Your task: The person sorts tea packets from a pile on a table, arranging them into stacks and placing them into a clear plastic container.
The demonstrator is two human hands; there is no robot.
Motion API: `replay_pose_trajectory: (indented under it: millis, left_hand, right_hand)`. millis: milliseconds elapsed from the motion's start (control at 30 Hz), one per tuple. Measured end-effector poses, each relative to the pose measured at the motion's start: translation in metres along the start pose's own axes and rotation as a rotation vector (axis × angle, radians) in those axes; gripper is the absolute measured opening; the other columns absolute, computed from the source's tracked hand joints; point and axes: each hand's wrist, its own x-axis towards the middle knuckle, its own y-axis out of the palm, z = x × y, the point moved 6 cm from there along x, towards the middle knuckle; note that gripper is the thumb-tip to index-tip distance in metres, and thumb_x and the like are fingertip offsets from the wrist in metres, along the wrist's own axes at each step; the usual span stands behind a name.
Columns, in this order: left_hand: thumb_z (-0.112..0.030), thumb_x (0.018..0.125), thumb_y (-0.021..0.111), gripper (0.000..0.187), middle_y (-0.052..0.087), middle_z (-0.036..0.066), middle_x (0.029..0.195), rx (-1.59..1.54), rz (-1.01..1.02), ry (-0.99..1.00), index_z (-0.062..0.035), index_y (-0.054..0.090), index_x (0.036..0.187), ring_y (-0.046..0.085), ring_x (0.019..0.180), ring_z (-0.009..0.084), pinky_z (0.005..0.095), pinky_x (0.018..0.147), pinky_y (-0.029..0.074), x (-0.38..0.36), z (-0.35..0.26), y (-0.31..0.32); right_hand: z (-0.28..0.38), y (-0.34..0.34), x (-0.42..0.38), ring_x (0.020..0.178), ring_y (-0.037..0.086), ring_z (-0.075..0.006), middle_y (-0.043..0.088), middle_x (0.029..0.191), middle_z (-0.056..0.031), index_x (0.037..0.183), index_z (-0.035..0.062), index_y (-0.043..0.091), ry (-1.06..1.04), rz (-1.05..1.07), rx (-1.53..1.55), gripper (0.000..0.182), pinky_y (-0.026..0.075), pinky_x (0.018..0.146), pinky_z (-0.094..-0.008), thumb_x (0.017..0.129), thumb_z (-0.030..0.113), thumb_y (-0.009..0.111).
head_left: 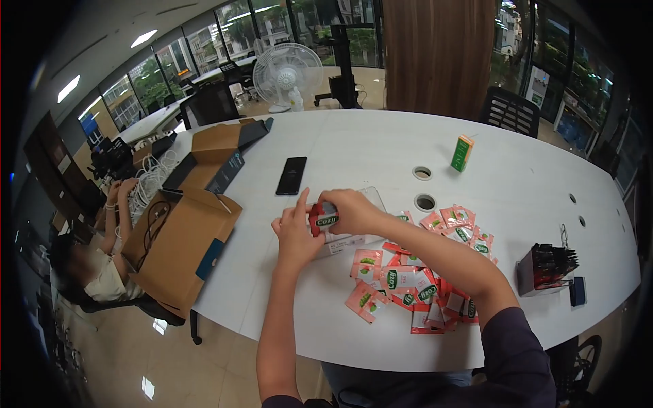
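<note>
A bundle of red and white Cozy sachets [325,221] is between my two hands, held above the table. My left hand [298,234] supports it from the left, thumb along its lower side and index finger pointing up. From the right, my right hand [354,211] grips the same bundle with curled fingers. Under my hands lies a clear plastic box [373,198], partly covered by them. A loose pile of pink and red Cozy sachets [398,279] spreads on the table beneath my right forearm, which hides part of it.
On the white table [354,146] are a black phone [291,175], a drink carton [462,154], and a holder of dark packets [544,270]. Open cardboard boxes [183,251] stand at the left. Another person [112,272] sits there, hands near white cables [153,180].
</note>
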Motion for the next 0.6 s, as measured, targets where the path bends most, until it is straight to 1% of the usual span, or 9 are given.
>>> replay_pose_trajectory:
  millis: [33, 133, 167, 267, 300, 400, 433, 533, 600]
  left_hand:
    - [-0.013, 0.062, 0.082, 0.102, 0.066, 0.004, 0.113, 0.038, 0.050, -0.011, -0.0148, 0.038, 0.153, 0.055, 0.109, 0.0232, 0.0399, 0.095, 0.027, 0.001, 0.013, 0.004]
    - [-0.007, 0.063, 0.079, 0.099, 0.065, 0.003, 0.115, 0.208, 0.130, -0.024, -0.0134, 0.037, 0.153, 0.052, 0.114, 0.0243, 0.0422, 0.094, 0.028, 0.005, 0.036, 0.014]
    - [-0.010, 0.062, 0.081, 0.106, 0.057, 0.010, 0.129, 0.187, 0.135, -0.028, -0.0140, 0.030, 0.155, 0.048, 0.123, 0.0299, 0.0466, 0.100, 0.029, 0.006, 0.042, 0.018]
    - [-0.013, 0.061, 0.083, 0.117, 0.039, 0.021, 0.146, -0.013, -0.174, -0.052, -0.0124, 0.017, 0.158, 0.039, 0.134, 0.0385, 0.0538, 0.109, 0.026, -0.002, 0.051, 0.012]
    - [-0.020, 0.062, 0.086, 0.126, 0.020, 0.028, 0.154, -0.079, -0.058, -0.110, -0.0077, 0.006, 0.158, 0.031, 0.140, 0.0464, 0.0569, 0.115, 0.023, -0.005, 0.064, 0.020]
    - [-0.025, 0.065, 0.087, 0.126, 0.023, 0.032, 0.153, -0.405, 0.012, -0.185, -0.0017, 0.005, 0.157, 0.030, 0.141, 0.0462, 0.0536, 0.116, 0.026, -0.014, 0.093, 0.044]
    - [-0.022, 0.073, 0.086, 0.124, 0.024, 0.030, 0.153, -0.429, 0.051, -0.175, -0.0031, -0.002, 0.157, 0.030, 0.143, 0.0403, 0.0477, 0.117, 0.029, -0.015, 0.102, 0.055]
    - [-0.023, 0.071, 0.085, 0.124, 0.027, 0.033, 0.152, -0.662, 0.076, -0.206, 0.0001, -0.002, 0.157, 0.032, 0.142, 0.0438, 0.0483, 0.116, 0.030, -0.014, 0.117, 0.077]
    - [-0.015, 0.077, 0.081, 0.118, 0.027, 0.028, 0.153, -0.845, 0.139, -0.226, -0.0001, -0.004, 0.157, 0.034, 0.142, 0.0363, 0.0433, 0.116, 0.032, -0.014, 0.115, 0.080]
  right_hand:
    - [-0.003, 0.012, 0.006, 0.092, 0.068, -0.0366, 0.069, 0.096, -0.0156, 0.107, 0.0061, 0.064, -0.009, 0.011, -0.036, 0.052, 0.055, 0.079, -0.0439, 0.060, 0.014, 0.085]
    - [-0.009, 0.042, 0.022, 0.093, 0.068, -0.0349, 0.069, 0.094, -0.0139, 0.104, 0.0076, 0.064, -0.015, 0.049, -0.146, 0.048, 0.054, 0.080, -0.0446, 0.061, 0.013, 0.085]
    - [-0.012, 0.051, 0.025, 0.093, 0.068, -0.0345, 0.069, 0.095, -0.0135, 0.104, 0.0078, 0.064, -0.006, 0.073, -0.181, 0.047, 0.054, 0.081, -0.0446, 0.062, 0.012, 0.084]
    - [-0.003, 0.053, 0.032, 0.094, 0.069, -0.0341, 0.069, 0.096, -0.0134, 0.105, 0.0077, 0.063, 0.022, 0.131, -0.269, 0.046, 0.055, 0.081, -0.0441, 0.064, 0.010, 0.083]
    - [-0.002, 0.053, 0.034, 0.094, 0.069, -0.0343, 0.069, 0.097, -0.0137, 0.107, 0.0076, 0.063, 0.037, 0.154, -0.296, 0.048, 0.055, 0.081, -0.0439, 0.064, 0.010, 0.083]
    - [-0.001, 0.060, 0.031, 0.095, 0.069, -0.0351, 0.069, 0.098, -0.0141, 0.114, 0.0080, 0.060, 0.056, 0.162, -0.325, 0.058, 0.056, 0.082, -0.0436, 0.062, 0.011, 0.085]
    - [0.000, 0.060, 0.033, 0.095, 0.069, -0.0354, 0.068, 0.099, -0.0141, 0.117, 0.0083, 0.059, 0.050, 0.139, -0.328, 0.062, 0.056, 0.082, -0.0436, 0.061, 0.012, 0.086]
    - [0.004, 0.063, 0.028, 0.101, 0.065, -0.0337, 0.064, 0.109, -0.0135, 0.129, 0.0092, 0.053, -0.007, 0.073, -0.325, 0.079, 0.054, 0.080, -0.0440, 0.058, 0.014, 0.088]
    - [0.008, 0.057, 0.027, 0.106, 0.060, -0.0321, 0.059, 0.116, -0.0134, 0.135, 0.0091, 0.050, -0.062, -0.021, -0.437, 0.088, 0.051, 0.081, -0.0425, 0.056, 0.015, 0.089]
